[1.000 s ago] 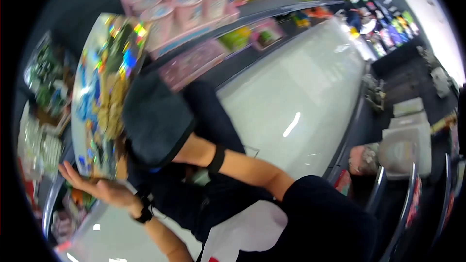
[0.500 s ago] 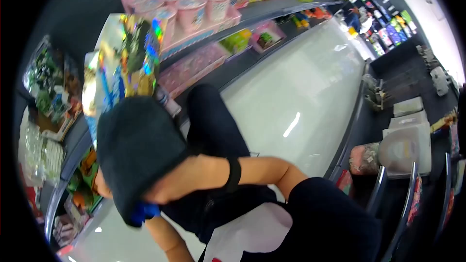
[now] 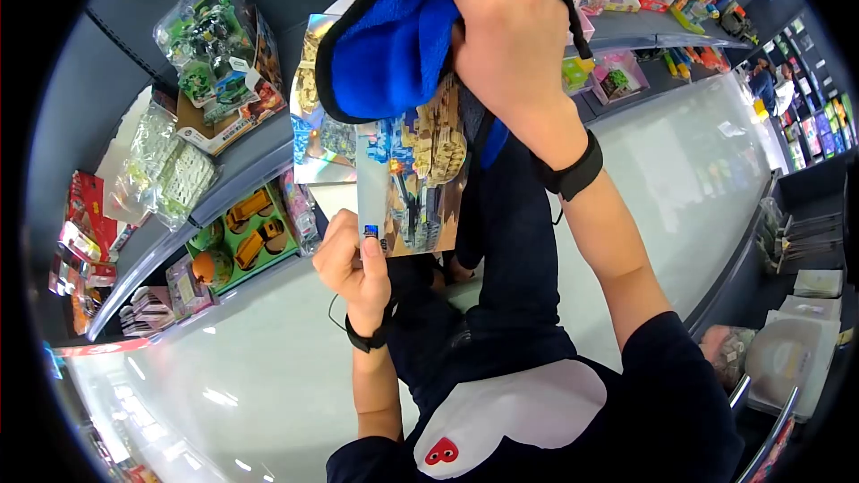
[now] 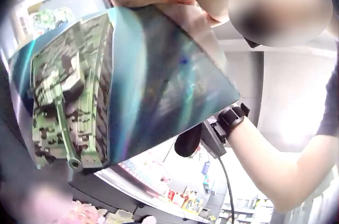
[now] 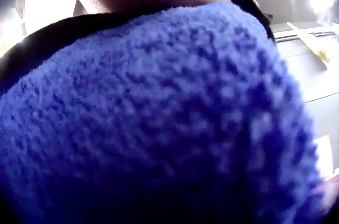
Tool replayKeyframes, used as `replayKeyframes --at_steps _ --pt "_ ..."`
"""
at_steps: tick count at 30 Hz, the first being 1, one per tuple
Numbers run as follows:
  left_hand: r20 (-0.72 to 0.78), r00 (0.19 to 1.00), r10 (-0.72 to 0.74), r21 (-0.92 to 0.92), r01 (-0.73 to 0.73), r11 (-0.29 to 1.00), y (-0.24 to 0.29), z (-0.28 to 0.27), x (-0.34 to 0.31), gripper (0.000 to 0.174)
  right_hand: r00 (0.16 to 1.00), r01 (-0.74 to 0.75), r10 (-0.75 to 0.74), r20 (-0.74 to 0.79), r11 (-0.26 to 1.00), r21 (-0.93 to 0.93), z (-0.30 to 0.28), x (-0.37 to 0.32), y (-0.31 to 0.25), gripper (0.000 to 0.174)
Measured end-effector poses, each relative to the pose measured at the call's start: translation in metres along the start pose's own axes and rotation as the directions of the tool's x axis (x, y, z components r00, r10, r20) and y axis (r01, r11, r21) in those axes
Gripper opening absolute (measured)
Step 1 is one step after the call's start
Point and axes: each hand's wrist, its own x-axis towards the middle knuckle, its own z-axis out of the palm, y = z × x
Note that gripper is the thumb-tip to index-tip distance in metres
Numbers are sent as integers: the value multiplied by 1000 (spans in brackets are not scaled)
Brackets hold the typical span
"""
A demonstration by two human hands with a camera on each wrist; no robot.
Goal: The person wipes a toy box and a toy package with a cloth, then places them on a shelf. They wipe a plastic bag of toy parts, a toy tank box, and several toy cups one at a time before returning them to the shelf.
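My left hand (image 3: pixel 353 266) pinches the near lower edge of a toy tank box (image 3: pixel 416 206), thumb on its printed front. In the left wrist view a camouflage tank picture fills one side of the box (image 4: pixel 148 91). My right hand (image 3: pixel 517 49) grips a fluffy blue cloth (image 3: pixel 380 63) with black edging and a grey outer side. The cloth hangs over the top of the box and hides part of it. In the right wrist view the blue cloth (image 5: pixel 159 112) covers most of the picture. Another shiny printed box (image 3: pixel 324 148) stands partly behind the held one.
On the shelf to the left sit a clear pack of green toys (image 3: pixel 210 40) in an open carton and plastic-wrapped white packs (image 3: pixel 170 161). A boxed set of yellow toy trucks (image 3: pixel 255 233) is on the lower shelf. Glossy floor (image 3: pixel 662 188) runs along the aisle.
The left hand, open beside the boxes a second ago, now holds the tank box. The right hand has lifted the cloth from low over my lap, turning its blue side into view. The head view has shifted.
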Motion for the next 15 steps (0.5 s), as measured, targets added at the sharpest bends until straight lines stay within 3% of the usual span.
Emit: replayKeyframes --at_steps 2,4,7,10,12,15 --pt "115 986 -122 253 90 963 12 -9 -1 21 1000 16 -17 -18 999 -42 2 -1 -4 27" --pt "100 970 -220 410 161 898 46 -3 6 20 998 60 -60 0 998 -29 -5 -11 -12 31" --pt "26 959 -281 356 254 899 72 17 12 25 1000 15 -15 -26 999 33 -9 -25 -21 35" --pt "-38 943 -332 130 334 934 60 30 11 29 998 -12 17 -57 997 78 -15 -31 -18 35" --pt "-14 993 -114 220 115 969 53 30 0 29 998 -37 40 -41 996 81 -25 -38 -7 33" --pt "40 998 45 224 -53 973 44 20 -14 33 980 -51 70 -184 993 106 -49 -38 8 24"
